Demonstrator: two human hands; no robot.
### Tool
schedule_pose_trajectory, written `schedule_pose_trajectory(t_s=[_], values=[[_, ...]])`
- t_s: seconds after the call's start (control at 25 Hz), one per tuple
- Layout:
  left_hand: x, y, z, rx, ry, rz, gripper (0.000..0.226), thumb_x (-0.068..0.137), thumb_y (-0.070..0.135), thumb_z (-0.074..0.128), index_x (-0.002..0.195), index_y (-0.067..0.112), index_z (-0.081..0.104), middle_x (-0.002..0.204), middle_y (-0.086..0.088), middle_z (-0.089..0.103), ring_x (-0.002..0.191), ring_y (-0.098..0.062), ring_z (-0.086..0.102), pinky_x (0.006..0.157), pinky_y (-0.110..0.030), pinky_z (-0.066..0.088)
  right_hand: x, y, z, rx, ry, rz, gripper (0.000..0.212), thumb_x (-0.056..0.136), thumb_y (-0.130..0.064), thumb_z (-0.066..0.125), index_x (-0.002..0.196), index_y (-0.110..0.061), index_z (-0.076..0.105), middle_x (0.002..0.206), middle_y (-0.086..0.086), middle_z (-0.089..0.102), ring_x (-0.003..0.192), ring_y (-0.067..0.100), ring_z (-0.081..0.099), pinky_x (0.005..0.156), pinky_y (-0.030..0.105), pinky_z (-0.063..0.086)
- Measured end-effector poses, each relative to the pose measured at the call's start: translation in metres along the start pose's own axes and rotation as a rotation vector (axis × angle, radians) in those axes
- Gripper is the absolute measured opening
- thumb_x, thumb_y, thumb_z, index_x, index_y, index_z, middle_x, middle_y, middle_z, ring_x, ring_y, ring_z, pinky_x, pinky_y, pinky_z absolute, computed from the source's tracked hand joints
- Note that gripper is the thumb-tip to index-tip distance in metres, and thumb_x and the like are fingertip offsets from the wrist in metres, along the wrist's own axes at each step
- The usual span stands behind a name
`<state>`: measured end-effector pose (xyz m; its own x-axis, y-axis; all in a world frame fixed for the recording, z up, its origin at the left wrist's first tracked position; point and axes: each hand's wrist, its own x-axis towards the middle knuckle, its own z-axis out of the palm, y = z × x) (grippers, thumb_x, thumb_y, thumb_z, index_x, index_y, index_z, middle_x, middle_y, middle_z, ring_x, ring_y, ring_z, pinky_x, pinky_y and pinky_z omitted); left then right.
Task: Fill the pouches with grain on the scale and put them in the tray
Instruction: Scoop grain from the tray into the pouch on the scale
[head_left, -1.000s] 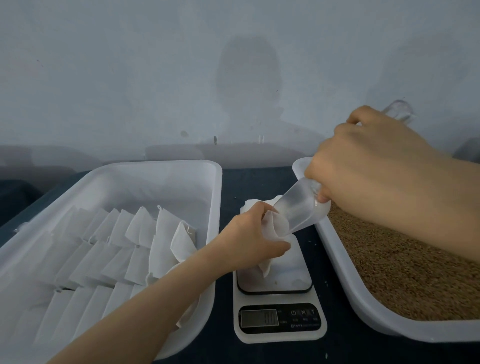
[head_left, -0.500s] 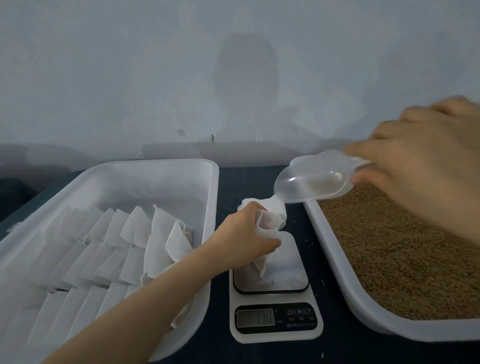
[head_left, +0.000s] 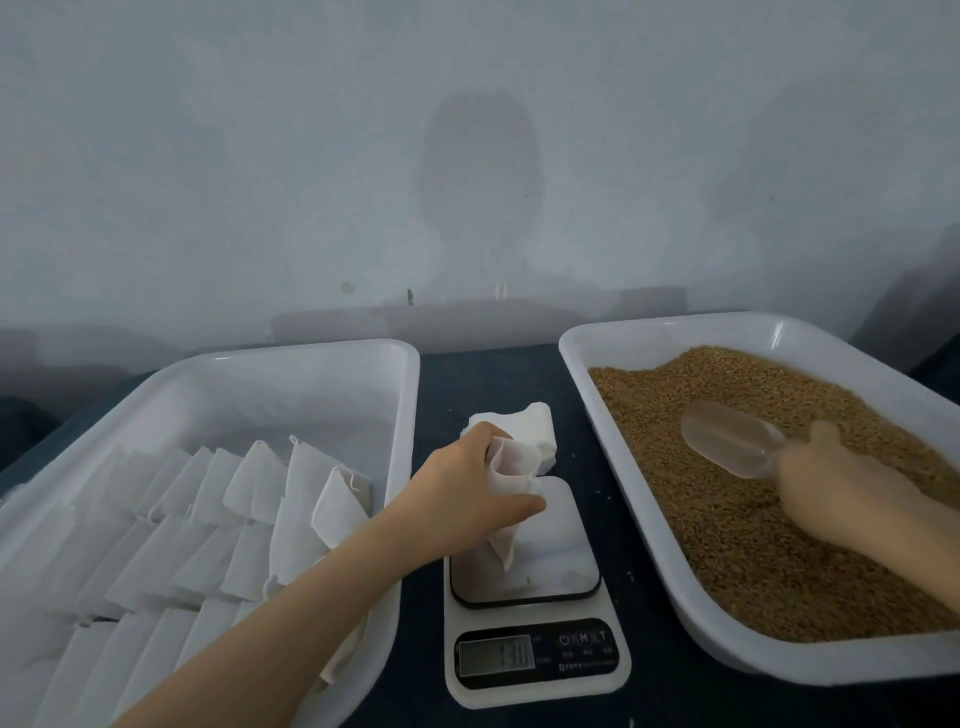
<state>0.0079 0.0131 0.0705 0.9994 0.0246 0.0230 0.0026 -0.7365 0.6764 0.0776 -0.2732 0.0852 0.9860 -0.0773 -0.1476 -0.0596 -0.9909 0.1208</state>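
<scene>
Holding a white pouch (head_left: 511, 470) over the scale (head_left: 537, 691), my left hand (head_left: 462, 499) has its fingers (head_left: 519, 505) curled close round the pouch's upper part, so that the mouth gapes upward between them. The pouch's lower corner hangs down and touches the scale's plate near its left edge. The scale sits on the dark counter (head_left: 498, 374) between the two trays, toward the front edge. Its display (head_left: 496, 656) shows faint digits that I read as 130.

My right hand (head_left: 836, 473) is low over the right tray (head_left: 649, 545), above the grain (head_left: 753, 561) that fills it. Its fingers are wrapped about the handle of a clear scoop (head_left: 727, 436). The hand is blurred, so I cannot tell how each finger lies. The scoop's bowl points toward the tray's far left corner, and I cannot tell whether it rests on the grain or sits just above it.

Just behind the scale, a small stack of pouches (head_left: 530, 418) lies on the counter. The left tray (head_left: 410, 415) carries rows of pouches (head_left: 218, 519), leaning one on another along its near and left parts.
</scene>
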Motion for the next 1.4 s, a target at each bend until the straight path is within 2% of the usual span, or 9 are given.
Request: schedule_pose_trajectory(t_s=[0.12, 0.2, 0.32, 0.44, 0.6, 0.8, 1.0, 1.2, 1.4], values=[[0.002, -0.001, 0.001, 0.004, 0.0, 0.001, 0.048, 0.076, 0.045, 0.071, 0.114, 0.033, 0.044, 0.102, 0.014, 0.056, 0.084, -0.002, 0.056, 0.062, -0.013, 0.042, -0.009, -0.002, 0.006, 0.171, -0.029, 0.015, 0.043, 0.096, -0.005, 0.037, 0.138, -0.006, 0.029, 0.105, 0.01, 0.047, 0.078, 0.026, 0.057, 0.072, 0.033, 0.048], [0.002, -0.001, 0.001, 0.005, -0.001, -0.001, 0.047, 0.076, 0.045, 0.071, 0.112, 0.034, 0.043, 0.1, 0.016, 0.056, 0.084, -0.003, 0.056, 0.062, -0.013, 0.043, -0.013, -0.005, 0.009, 0.27, -0.047, -0.001, 0.037, 0.097, -0.011, 0.033, 0.134, -0.009, 0.03, 0.096, 0.012, 0.053, 0.076, 0.028, 0.057, 0.066, 0.036, 0.044], [0.002, -0.001, 0.001, 0.013, -0.001, -0.001, 0.046, 0.076, 0.045, 0.071, 0.11, 0.034, 0.043, 0.098, 0.017, 0.055, 0.084, -0.003, 0.056, 0.06, -0.012, 0.041, -0.016, -0.013, 0.017, 0.296, -0.061, -0.056, 0.031, 0.1, -0.015, 0.032, 0.129, -0.006, 0.032, 0.105, 0.015, 0.051, 0.079, 0.028, 0.055, 0.063, 0.036, 0.04], [0.002, -0.001, 0.001, 0.014, -0.005, 0.002, 0.047, 0.076, 0.045, 0.071, 0.112, 0.034, 0.042, 0.1, 0.016, 0.056, 0.084, -0.003, 0.057, 0.06, -0.012, 0.041, -0.026, -0.021, 0.012, 0.301, -0.096, -0.11, 0.022, 0.099, -0.014, 0.035, 0.121, -0.011, 0.033, 0.094, 0.019, 0.056, 0.074, 0.027, 0.055, 0.059, 0.034, 0.036], [0.001, -0.002, 0.0, 0.009, -0.01, 0.006, 0.046, 0.076, 0.045, 0.071, 0.111, 0.034, 0.043, 0.098, 0.018, 0.055, 0.084, -0.002, 0.056, 0.062, -0.013, 0.042, -0.025, -0.024, 0.013, 0.246, -0.12, -0.19, 0.025, 0.099, -0.025, 0.041, 0.108, -0.003, 0.049, 0.109, 0.016, 0.053, 0.089, 0.026, 0.057, 0.076, 0.033, 0.047], [0.002, -0.002, 0.001, 0.001, -0.015, 0.007, 0.047, 0.076, 0.045, 0.071, 0.113, 0.034, 0.043, 0.1, 0.017, 0.056, 0.084, -0.003, 0.057, 0.061, -0.013, 0.042, -0.024, -0.007, -0.001, 0.414, -0.275, -0.253, 0.03, 0.098, -0.037, 0.045, 0.091, -0.014, 0.063, 0.055, -0.002, 0.059, 0.044, 0.008, 0.053, 0.047, 0.02, 0.044], [0.002, -0.003, 0.001, 0.009, -0.022, 0.007, 0.05, 0.077, 0.045, 0.071, 0.116, 0.033, 0.043, 0.105, 0.013, 0.056, 0.086, -0.004, 0.057, 0.063, -0.013, 0.043, -0.013, 0.013, -0.005, 0.569, -0.351, -0.226, 0.021, 0.089, -0.04, 0.059, 0.095, -0.021, 0.064, 0.051, -0.002, 0.064, 0.043, 0.006, 0.057, 0.047, 0.017, 0.046], [0.002, -0.004, 0.001, 0.005, -0.028, 0.011, 0.048, 0.077, 0.044, 0.071, 0.115, 0.033, 0.043, 0.105, 0.014, 0.056, 0.087, -0.004, 0.057, 0.066, -0.015, 0.046, -0.001, 0.029, 0.003, 0.49, -0.134, -0.222, 0.018, 0.08, -0.032, 0.071, 0.092, -0.026, 0.059, 0.064, 0.003, 0.068, 0.039, 0.008, 0.058, 0.041, 0.016, 0.043], [0.002, -0.004, 0.001, -0.019, -0.026, 0.012, 0.048, 0.076, 0.044, 0.07, 0.114, 0.033, 0.043, 0.105, 0.014, 0.057, 0.088, -0.005, 0.058, 0.069, -0.018, 0.048, 0.001, 0.036, -0.009, 0.38, 0.148, -0.289, 0.015, 0.078, -0.035, 0.071, 0.087, -0.034, 0.059, 0.084, -0.016, 0.062, 0.063, -0.001, 0.057, 0.047, 0.012, 0.035]])
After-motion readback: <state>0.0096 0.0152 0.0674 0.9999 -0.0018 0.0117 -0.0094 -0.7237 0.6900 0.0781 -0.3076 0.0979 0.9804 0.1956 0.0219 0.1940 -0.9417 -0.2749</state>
